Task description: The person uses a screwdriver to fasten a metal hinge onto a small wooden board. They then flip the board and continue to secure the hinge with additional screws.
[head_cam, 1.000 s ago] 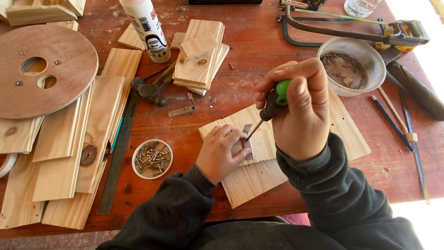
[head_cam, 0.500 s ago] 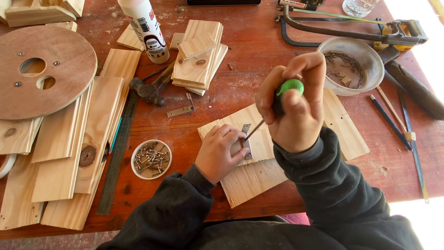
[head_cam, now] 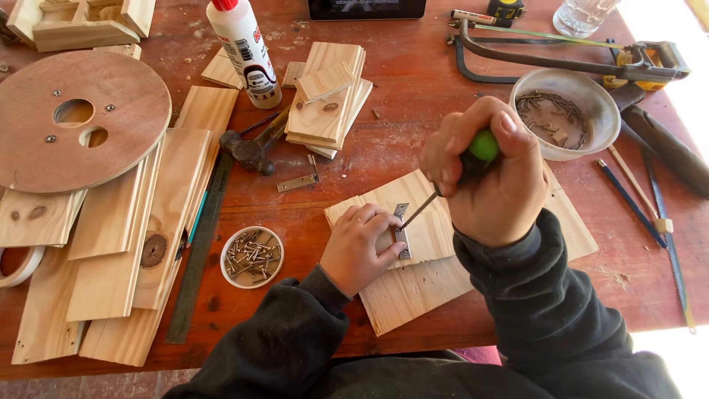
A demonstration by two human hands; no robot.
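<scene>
On the wooden desk (head_cam: 413, 125) we see two pine boards (head_cam: 413, 288) near its front edge. Our right hand (head_cam: 487, 177) is clenched around a green-handled screwdriver (head_cam: 443, 188); our left hand (head_cam: 362, 247), fingers curled, pins a small metal hinge (head_cam: 402, 229) to the upper board.

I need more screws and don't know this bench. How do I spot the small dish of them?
Start at the big round wooden disc at far left, then drop past the pine planks to the left hand. Just left sits a small round white dish, shallower than the large bowl.
</scene>
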